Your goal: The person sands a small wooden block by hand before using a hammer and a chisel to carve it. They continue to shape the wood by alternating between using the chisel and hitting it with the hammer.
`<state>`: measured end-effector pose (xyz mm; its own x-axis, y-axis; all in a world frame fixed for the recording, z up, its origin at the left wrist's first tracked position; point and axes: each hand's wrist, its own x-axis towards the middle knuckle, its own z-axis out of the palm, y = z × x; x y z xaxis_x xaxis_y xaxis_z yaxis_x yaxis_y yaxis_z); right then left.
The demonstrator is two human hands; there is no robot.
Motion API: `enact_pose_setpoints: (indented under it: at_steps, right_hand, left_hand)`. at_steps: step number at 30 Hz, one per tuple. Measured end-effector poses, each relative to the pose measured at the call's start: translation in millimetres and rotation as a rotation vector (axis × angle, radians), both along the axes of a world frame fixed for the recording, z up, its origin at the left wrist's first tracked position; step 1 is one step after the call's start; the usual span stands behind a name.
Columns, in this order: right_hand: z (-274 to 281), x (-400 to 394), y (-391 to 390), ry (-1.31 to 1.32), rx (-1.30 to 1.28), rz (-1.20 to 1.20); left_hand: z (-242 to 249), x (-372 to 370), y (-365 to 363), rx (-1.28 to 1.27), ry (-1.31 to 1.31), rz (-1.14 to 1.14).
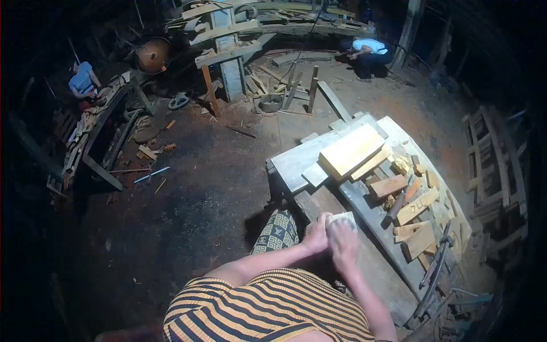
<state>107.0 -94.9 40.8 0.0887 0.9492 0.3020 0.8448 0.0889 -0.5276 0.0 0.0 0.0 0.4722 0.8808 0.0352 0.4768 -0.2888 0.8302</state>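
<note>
A small pale block (342,218) is between my two hands, over the near edge of the wooden workbench (376,259). My left hand (317,234) is closed at the block's left side. On top of the block lies my right hand (343,242), its fingers blurred and partly hidden, so their grip is unclear. Beyond them a large squared timber (352,151) rests on grey boards (290,167). Right of my hands, a chisel-like tool with a dark handle (393,215) lies among cut wood pieces (419,206).
A bow-shaped tool (437,273) lies at the bench's right edge. One person (369,48) crouches at the back right; another (84,80) is by a wood-covered bench at the left. Wood scraps (149,153) lie on the floor. A post (232,77) stands ahead.
</note>
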Motion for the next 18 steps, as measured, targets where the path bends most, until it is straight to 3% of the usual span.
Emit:
enact_pose_setpoints:
  at_steps: [2, 3, 5, 7, 9, 10, 11, 13, 15, 17, 18]
  right_hand:
    - [11.1, -4.5, -17.1, -0.05, 0.009, 0.116]
    - [15.0, -1.7, -24.8, -0.06, -0.036, 0.126]
    - [2.0, 16.8, -4.9, -0.074, -0.018, -0.026]
    - [2.3, 29.6, 24.3, 0.085, 0.054, -0.12]
    - [16.0, 25.6, 36.1, 0.017, -0.038, -0.065]
    - [19.2, 11.3, 34.8, -0.103, 0.116, 0.042]
    - [23.5, -5.5, 27.1, -0.125, 0.042, 0.049]
    - [16.4, -5.2, 31.6, -0.038, 0.097, 0.13]
    - [13.6, 10.0, 43.5, -0.094, 0.009, -0.02]
    - [12.7, 23.5, 49.7, 0.031, -0.059, -0.2]
    - [8.1, 23.1, 41.7, 0.039, -0.012, -0.176]
  left_hand:
    - [-28.9, 11.6, 8.0, 0.025, -0.187, 0.019]
    - [-19.6, 9.0, -8.6, -0.019, -0.199, 0.031]
    - [17.9, -0.1, -10.2, 0.053, -0.138, 0.029]
    - [23.7, -8.0, -8.0, 0.075, -0.132, 0.005]
    - [25.3, -6.7, -10.0, 0.042, -0.112, 0.01]
    - [7.4, -2.2, -8.3, 0.035, -0.151, 0.037]
    - [-10.3, 2.0, -5.6, 0.03, -0.192, 0.067]
    - [5.6, -2.3, -5.9, 0.15, -0.228, 0.044]
    - [23.3, -3.9, -8.4, -0.006, -0.127, 0.069]
    - [22.8, -6.9, -11.1, 0.066, -0.148, 0.023]
    - [24.8, -9.6, -12.1, 0.035, -0.13, 0.014]
